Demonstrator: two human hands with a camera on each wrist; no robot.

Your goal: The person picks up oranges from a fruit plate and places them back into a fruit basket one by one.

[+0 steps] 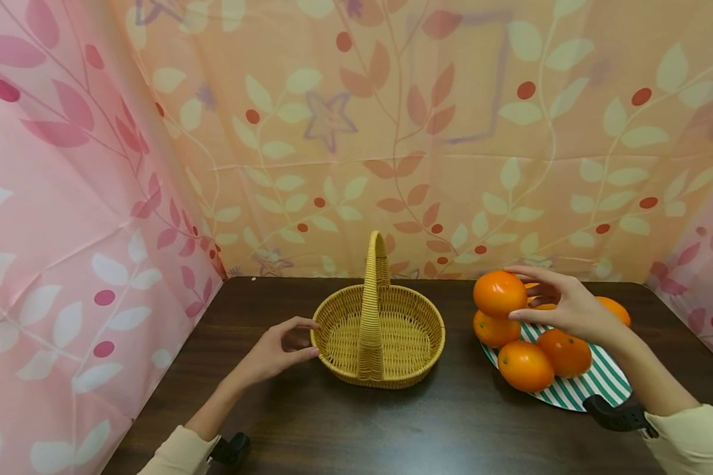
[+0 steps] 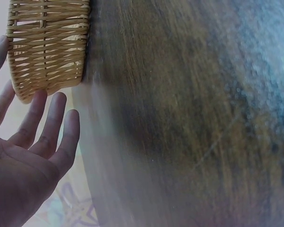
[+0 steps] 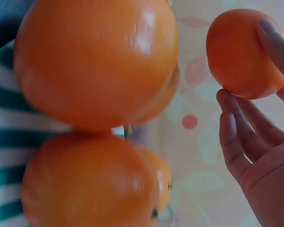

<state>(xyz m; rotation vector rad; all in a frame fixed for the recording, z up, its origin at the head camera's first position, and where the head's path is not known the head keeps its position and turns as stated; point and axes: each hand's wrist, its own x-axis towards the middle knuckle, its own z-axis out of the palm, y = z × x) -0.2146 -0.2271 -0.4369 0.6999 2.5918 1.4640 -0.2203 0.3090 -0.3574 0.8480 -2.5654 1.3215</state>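
My right hand [image 1: 561,303] holds an orange [image 1: 500,294] between thumb and fingers, over the left side of a green-and-white striped plate [image 1: 612,376]. In the right wrist view, the held orange [image 3: 244,53] appears at the upper right, with the thumb on one side and fingertips on the other. Several more oranges [image 1: 525,366] lie on the plate. At the table's middle stands a yellow woven basket [image 1: 416,376] with a tall arched handle [image 1: 371,303]; its inside holds nothing. My left hand [image 1: 276,349] touches the basket's left side with loosely extended fingers [image 2: 33,116].
The dark wooden table [image 1: 392,429] carries the basket and plate. A floral cloth [image 1: 356,132] hangs along the back and sides. Each wrist wears a black band [image 1: 614,414].
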